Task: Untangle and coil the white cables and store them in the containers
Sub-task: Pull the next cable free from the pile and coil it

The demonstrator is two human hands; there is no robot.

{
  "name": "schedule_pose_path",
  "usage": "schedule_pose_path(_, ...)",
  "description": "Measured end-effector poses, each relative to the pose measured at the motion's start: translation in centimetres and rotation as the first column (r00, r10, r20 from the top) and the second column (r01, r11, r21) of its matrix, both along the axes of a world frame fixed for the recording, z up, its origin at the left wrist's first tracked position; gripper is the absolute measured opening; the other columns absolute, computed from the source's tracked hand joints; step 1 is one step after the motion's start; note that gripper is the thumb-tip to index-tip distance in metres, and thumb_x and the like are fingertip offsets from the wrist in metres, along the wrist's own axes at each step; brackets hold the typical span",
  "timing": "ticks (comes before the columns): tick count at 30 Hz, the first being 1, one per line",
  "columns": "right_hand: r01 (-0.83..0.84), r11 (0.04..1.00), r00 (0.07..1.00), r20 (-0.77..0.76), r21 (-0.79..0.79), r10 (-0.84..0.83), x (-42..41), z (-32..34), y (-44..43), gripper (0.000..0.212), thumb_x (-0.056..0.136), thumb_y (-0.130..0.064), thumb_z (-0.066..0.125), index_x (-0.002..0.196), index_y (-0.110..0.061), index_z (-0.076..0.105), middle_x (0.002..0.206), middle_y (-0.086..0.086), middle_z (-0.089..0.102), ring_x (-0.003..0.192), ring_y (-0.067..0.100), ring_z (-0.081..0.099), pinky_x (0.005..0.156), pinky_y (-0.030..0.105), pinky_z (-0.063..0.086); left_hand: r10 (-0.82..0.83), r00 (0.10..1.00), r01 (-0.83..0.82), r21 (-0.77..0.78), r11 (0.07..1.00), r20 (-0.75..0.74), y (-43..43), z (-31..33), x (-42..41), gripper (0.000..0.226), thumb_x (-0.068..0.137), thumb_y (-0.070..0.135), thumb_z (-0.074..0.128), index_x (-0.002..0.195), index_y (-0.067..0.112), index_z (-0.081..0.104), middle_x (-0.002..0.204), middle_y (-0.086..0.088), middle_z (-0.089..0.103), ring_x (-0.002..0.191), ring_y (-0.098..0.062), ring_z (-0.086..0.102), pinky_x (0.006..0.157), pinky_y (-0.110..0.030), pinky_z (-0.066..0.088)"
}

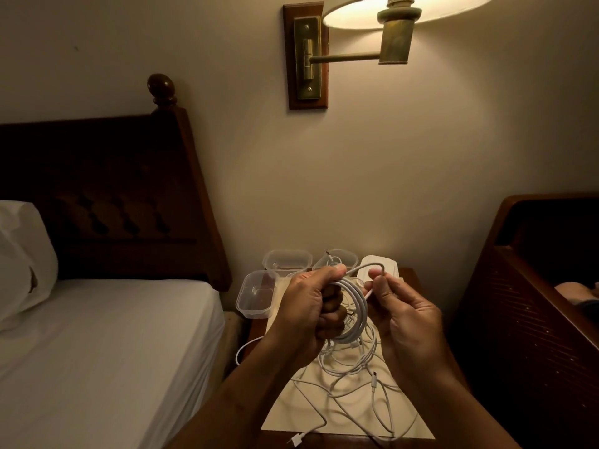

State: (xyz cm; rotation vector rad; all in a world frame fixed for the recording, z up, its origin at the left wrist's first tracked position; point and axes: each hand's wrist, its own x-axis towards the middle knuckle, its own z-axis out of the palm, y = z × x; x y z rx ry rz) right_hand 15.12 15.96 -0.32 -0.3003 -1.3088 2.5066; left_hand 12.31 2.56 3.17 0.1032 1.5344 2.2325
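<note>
While the coiling step is in hand, as we judge it, the head view shows the left hand (308, 306) at lower centre of the frame, its fingers curled round a coil of white cable (356, 306) and its thumb pressed on top of the loops. The right hand (405, 322), just to the right, pinches the free end of the same cable between thumb and fingertips. A short arc of cable bridges the two hands above the coil.

We read the next move as laying this last length onto the coil. That calls for a firm left-hand hold, so the loops do not spring apart, and then a carry to a container. Three clear containers (256, 298) stand open at the far side of the nightstand (410, 275), just above the hands in the frame. A white box-like object (385, 265) sits to their right, partly hidden. We cannot tell whether any container already holds a cable.

Below the hands, the other cables (356, 377) lie in a loose tangle on a pale sheet (291, 413), with one connector (375, 374) lying free and a plug (296, 439) at the bottom edge. The cable looks thin, smooth and springy.
</note>
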Motion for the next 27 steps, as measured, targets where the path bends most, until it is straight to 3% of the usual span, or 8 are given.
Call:
schedule_pose_path(4,-0.154,0.987,0.987,0.057,0.045,0.152,0.5,-0.1,-0.5,0.023,0.093,-0.008,0.062,0.115,-0.005,0.071,0.108,0.017,0.075,0.102,0.033,0.072,0.088,0.045,0.058,0.033,0.999,-0.034,-0.028,0.999,-0.033,0.1,0.0,0.2,0.061,0.104,0.024,0.051,0.044,0.017,0.053,0.045,0.004,0.032,0.034,-0.006,0.023,0.037,-0.018,0.016)
schedule_pose_path(8,-0.162,0.982,0.986,0.064,0.094,0.157,0.8,0.2,-0.7,0.04,0.089,-0.003,0.068,0.125,-0.017,0.057,0.099,0.017,0.077,0.094,0.036,0.074,0.087,0.048,0.056,0.1,0.992,-0.104,-0.053,0.993,-0.075,-0.1,-0.7,-0.1,0.047,0.103,0.023,0.054,0.058,0.017,0.044,0.053,0.0,0.03,0.038,-0.009,0.023,0.039,-0.018,0.019)
schedule_pose_path(11,-0.155,0.966,0.988,0.036,0.207,0.151,0.9,0.3,-0.7,0.033,0.094,-0.008,0.065,0.124,-0.019,0.059,0.096,0.016,0.077,0.091,0.036,0.074,0.087,0.053,0.058,0.143,0.983,-0.152,-0.078,0.985,-0.116,-0.2,-1.2,-0.2,0.041,0.105,0.022,0.053,0.064,0.015,0.047,0.055,-0.001,0.032,0.039,-0.009,0.024,0.038,-0.019,0.021)
schedule_pose_path(16,-0.186,0.906,0.976,-0.035,0.38,0.216,1.5,0.6,-0.5,0.048,0.092,0.002,0.062,0.125,-0.033,0.056,0.082,0.012,0.07,0.078,0.02,0.066,0.071,0.033,0.056,0.171,0.976,-0.185,-0.1,0.978,-0.136,-0.7,-1.4,-0.5,0.036,0.104,0.024,0.053,0.07,0.012,0.049,0.059,-0.006,0.035,0.039,-0.01,0.027,0.037,-0.019,0.025)
schedule_pose_path(18,-0.248,0.868,0.953,-0.053,0.431,0.299,1.9,0.6,-0.9,0.056,0.086,0.011,0.066,0.121,-0.03,0.054,0.085,0.004,0.07,0.078,0.019,0.069,0.069,0.029,0.057,0.162,0.976,-0.178,-0.106,0.978,-0.145,-0.4,-1.3,-0.3,0.033,0.104,0.026,0.054,0.075,0.01,0.056,0.06,-0.008,0.045,0.041,-0.014,0.041,0.041,-0.021,0.034)
schedule_pose_path(20,-0.252,0.84,0.943,-0.071,0.48,0.324,2.0,0.6,-1.3,0.049,0.083,0.008,0.071,0.115,-0.027,0.059,0.095,0.01,0.068,0.087,0.027,0.071,0.07,0.032,0.06,0.163,0.972,-0.186,-0.135,0.973,-0.168,0.0,-1.0,0.1,0.033,0.105,0.026,0.052,0.079,0.008,0.062,0.056,-0.004,0.057,0.046,-0.018,0.057,0.045,-0.024,0.045)
schedule_pose_path(24,-0.208,0.85,0.95,-0.107,0.484,0.294,1.8,0.6,-1.6,0.022,0.085,-0.001,0.072,0.1,-0.016,0.069,0.094,0.006,0.07,0.087,0.02,0.072,0.065,0.027,0.06,0.167,0.97,-0.192,-0.136,0.972,-0.174,0.3,-1.0,0.2,0.036,0.107,0.024,0.049,0.079,0.006,0.063,0.055,0.0,0.061,0.045,-0.012,0.061,0.04,-0.022,0.045)
schedule_pose_path(27,-0.133,0.83,0.96,-0.138,0.541,0.244,1.6,0.3,-1.4,0.013,0.084,-0.006,0.073,0.092,-0.015,0.077,0.088,0.0,0.074,0.088,0.014,0.071,0.071,0.024,0.058,0.179,0.973,-0.196,-0.112,0.974,-0.148,0.1,-1.7,-0.6,0.04,0.105,0.024,0.052,0.067,0.011,0.057,0.053,-0.003,0.048,0.037,-0.009,0.045,0.036,-0.019,0.035)
